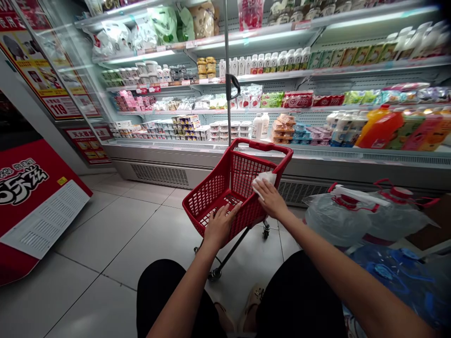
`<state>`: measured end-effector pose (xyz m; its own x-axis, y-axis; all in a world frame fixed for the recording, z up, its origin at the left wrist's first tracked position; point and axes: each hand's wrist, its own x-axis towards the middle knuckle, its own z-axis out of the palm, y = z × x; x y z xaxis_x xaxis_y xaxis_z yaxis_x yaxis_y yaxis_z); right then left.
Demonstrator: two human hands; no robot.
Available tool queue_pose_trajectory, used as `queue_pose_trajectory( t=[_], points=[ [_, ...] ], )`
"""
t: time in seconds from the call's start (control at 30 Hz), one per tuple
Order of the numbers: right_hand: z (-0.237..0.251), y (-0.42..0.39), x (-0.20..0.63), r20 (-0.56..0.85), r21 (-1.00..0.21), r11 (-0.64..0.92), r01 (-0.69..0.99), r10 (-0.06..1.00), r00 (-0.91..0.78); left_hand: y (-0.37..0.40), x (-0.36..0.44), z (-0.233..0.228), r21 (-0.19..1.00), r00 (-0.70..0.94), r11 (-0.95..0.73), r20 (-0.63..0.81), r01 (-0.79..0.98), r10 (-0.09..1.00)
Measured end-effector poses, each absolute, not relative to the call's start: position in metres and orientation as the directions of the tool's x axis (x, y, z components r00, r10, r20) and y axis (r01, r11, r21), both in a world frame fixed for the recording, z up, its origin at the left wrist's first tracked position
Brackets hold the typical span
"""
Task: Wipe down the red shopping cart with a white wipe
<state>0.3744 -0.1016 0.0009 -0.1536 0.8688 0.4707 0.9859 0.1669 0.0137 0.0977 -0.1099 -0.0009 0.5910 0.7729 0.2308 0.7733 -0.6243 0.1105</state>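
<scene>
cart, red, left hand spread on it, right hand holding white cloth against it

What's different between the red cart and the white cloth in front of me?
The cart is red, the cloth white. The cart is far larger than the cloth. The cart is a lattice-walled basket on wheels; the cloth is bunched under the right hand. Both are being touched: the left hand rests on the cart.
</scene>
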Motion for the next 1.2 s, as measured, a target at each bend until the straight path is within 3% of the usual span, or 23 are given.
queue_pose_trajectory(
  t=[0.17, 0.27, 0.53, 0.63, 0.87, 1.0, 1.2],
  points=[
    [-0.022, -0.13, 0.31, 0.454, 0.05, 0.355, 0.933, 0.824, -0.338, -0.109, 0.103, 0.001, 0.117, 0.519, -0.562, 0.266, 0.819, 0.812],
    [-0.019, -0.13, 0.316, 0.439, 0.082, 0.425, 0.902, 0.797, -0.415, -0.109, 0.102, 0.0, 0.108, 0.484, -0.535, 0.305, 0.838, 0.82],
    [-0.005, -0.085, 0.373, 0.475, 0.002, 0.211, 0.978, 0.86, -0.186, -0.112, 0.105, -0.007, 0.048, 0.457, -0.512, 0.385, 0.857, 0.802],
    [-0.014, -0.099, 0.338, 0.487, -0.031, 0.23, 0.973, 0.853, -0.186, -0.111, 0.11, -0.007, 0.043, 0.439, -0.493, 0.394, 0.869, 0.808],
    [-0.025, -0.132, 0.3, 0.45, 0.048, 0.446, 0.894, 0.789, -0.418, -0.108, 0.102, -0.002, 0.022, 0.509, -0.566, 0.411, 0.824, 0.757],
    [-0.018, -0.103, 0.34, 0.456, 0.037, 0.334, 0.942, 0.833, -0.314, -0.113, 0.068, 0.001, -0.071, 0.698, -0.739, 0.397, 0.67, 0.596],
    [-0.018, -0.078, 0.329, 0.438, -0.061, 0.236, 0.97, 0.879, -0.187, -0.118, 0.048, -0.006, -0.065, 0.667, -0.713, 0.421, 0.698, 0.615]
  ],
)
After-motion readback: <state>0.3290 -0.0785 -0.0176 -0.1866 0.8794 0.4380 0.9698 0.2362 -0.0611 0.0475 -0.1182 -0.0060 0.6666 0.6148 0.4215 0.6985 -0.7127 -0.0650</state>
